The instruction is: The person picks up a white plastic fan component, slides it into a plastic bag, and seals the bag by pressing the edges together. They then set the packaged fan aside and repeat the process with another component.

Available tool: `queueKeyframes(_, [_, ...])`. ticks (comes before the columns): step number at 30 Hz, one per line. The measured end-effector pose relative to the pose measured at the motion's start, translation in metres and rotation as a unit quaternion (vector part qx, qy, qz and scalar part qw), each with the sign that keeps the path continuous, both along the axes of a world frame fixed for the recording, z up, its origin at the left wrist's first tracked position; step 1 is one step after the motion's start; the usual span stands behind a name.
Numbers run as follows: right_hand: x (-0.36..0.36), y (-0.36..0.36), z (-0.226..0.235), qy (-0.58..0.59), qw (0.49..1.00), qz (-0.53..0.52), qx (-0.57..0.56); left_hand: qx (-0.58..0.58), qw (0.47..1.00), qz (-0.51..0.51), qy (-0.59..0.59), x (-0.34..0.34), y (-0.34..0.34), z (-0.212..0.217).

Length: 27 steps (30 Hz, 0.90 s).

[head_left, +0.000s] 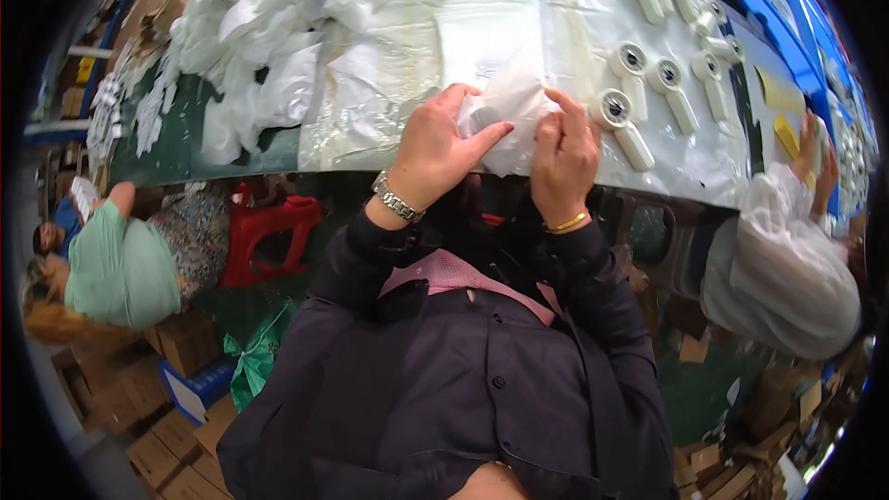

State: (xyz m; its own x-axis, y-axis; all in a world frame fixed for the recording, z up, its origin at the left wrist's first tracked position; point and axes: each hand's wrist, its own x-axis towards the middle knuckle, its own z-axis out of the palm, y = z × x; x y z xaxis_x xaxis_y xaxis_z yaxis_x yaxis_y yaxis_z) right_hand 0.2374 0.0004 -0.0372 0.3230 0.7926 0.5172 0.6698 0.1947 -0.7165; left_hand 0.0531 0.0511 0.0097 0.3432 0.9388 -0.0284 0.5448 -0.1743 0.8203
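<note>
Holding a white bag (507, 104) between them at the near edge of the surface (185, 134), the left hand (433, 146) and right hand (567, 153) face inward, fingers bent. Its long axis runs outward from the body. A fan (633, 145) lies just right of the right hand; flat sheets (472, 28) lie farther ahead.

Bright light, glare on plastic sheeting (694, 159), dim floor (681, 398); bowed edges

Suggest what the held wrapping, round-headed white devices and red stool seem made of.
White wrapping: perhaps matte plastic film or tissue, softly creased. White devices: likely hard plastic, smooth rounded shells. Red stool: probably moulded plastic, slightly glossy, showing highlights.
</note>
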Motion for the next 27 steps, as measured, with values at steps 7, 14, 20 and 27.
queueKeyframes(7, [0.004, 0.001, -0.005, -0.026, 1.0, 0.013, -0.002, 0.039, 0.888, 0.22, -0.402, -0.046, 0.011, 0.004])
queueKeyframes(14, [-0.001, 0.001, 0.0, -0.024, 1.0, 0.007, -0.003, 0.134, 0.813, 0.378, -0.422, -0.14, 0.044, -0.012])
queueKeyframes(20, [-0.003, -0.002, 0.001, -0.026, 1.0, 0.013, -0.007, 0.22, 0.873, 0.406, -0.156, -0.19, 0.05, -0.037])
queueKeyframes(27, [0.001, -0.002, -0.002, -0.042, 0.999, -0.011, 0.025, 0.348, 0.804, 0.375, 0.303, -0.181, 0.053, -0.041])
